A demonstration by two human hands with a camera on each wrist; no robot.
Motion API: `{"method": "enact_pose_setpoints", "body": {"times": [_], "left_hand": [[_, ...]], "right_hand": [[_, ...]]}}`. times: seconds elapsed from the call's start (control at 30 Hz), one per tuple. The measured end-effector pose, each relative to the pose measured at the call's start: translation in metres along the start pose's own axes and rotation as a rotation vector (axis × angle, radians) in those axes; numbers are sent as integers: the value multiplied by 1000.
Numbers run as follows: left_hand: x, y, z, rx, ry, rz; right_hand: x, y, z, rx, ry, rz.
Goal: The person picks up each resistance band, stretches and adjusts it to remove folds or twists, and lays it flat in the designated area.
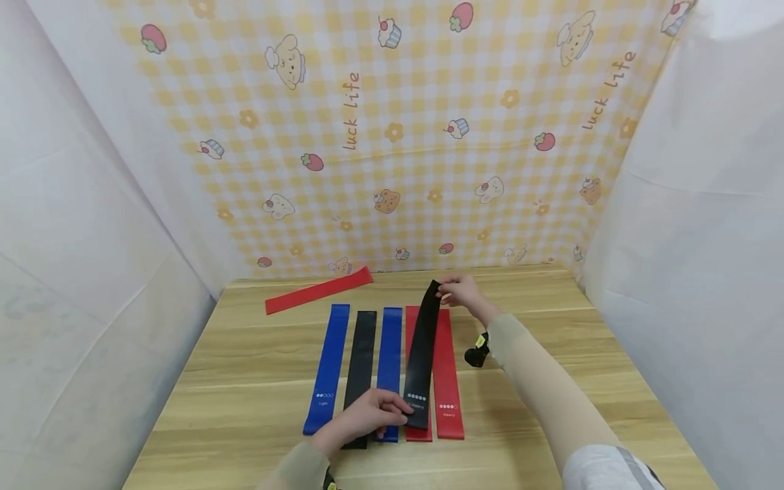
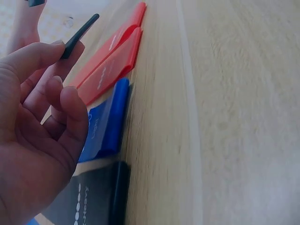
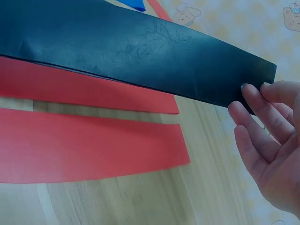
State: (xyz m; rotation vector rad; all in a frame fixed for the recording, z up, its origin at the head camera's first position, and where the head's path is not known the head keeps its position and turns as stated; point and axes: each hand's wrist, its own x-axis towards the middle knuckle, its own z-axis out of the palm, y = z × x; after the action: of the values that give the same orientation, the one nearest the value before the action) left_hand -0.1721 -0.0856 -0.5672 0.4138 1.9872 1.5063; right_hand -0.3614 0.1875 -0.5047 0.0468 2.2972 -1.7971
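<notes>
A black resistance band [image 1: 422, 347], printed with several white dots near its front end, is held above the row of bands. My right hand [image 1: 462, 292] pinches its far end between thumb and fingers, and that grip shows closely in the right wrist view, where the band [image 3: 154, 51] spans the top. At the near end my left hand [image 1: 373, 414] pinches the band's edge; in the left wrist view the band [image 2: 79, 37] appears edge-on between thumb and finger. Beneath it lies a red band [image 1: 412, 314], partly covered. A second red band [image 1: 450, 374], marked Heavy, lies just right.
Left of the held band lie a blue band [image 1: 390, 347], a black band [image 1: 361, 354] and another blue band [image 1: 327, 367], side by side. A further red band [image 1: 318, 290] lies slanted at the back left of the wooden table [image 1: 220, 381]. A checked cloth [image 1: 392, 170] hangs behind.
</notes>
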Motion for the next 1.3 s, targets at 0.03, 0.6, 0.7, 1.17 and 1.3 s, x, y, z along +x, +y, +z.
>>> {"method": "enact_pose_setpoints", "body": {"times": [0.03, 0.6, 0.7, 1.17, 1.3], "left_hand": [[1, 1, 1, 0, -2, 0], [18, 16, 25, 5, -56, 30], [19, 19, 26, -25, -52, 19], [30, 24, 41, -44, -61, 34], [32, 26, 44, -58, -95, 43]], "right_hand": [[0, 0, -1, -3, 4, -3], [-12, 7, -21, -57, 30, -12], [-12, 8, -26, -48, 22, -32], [-19, 10, -35, -45, 44, 3], [-22, 10, -36, -59, 62, -5]]}}
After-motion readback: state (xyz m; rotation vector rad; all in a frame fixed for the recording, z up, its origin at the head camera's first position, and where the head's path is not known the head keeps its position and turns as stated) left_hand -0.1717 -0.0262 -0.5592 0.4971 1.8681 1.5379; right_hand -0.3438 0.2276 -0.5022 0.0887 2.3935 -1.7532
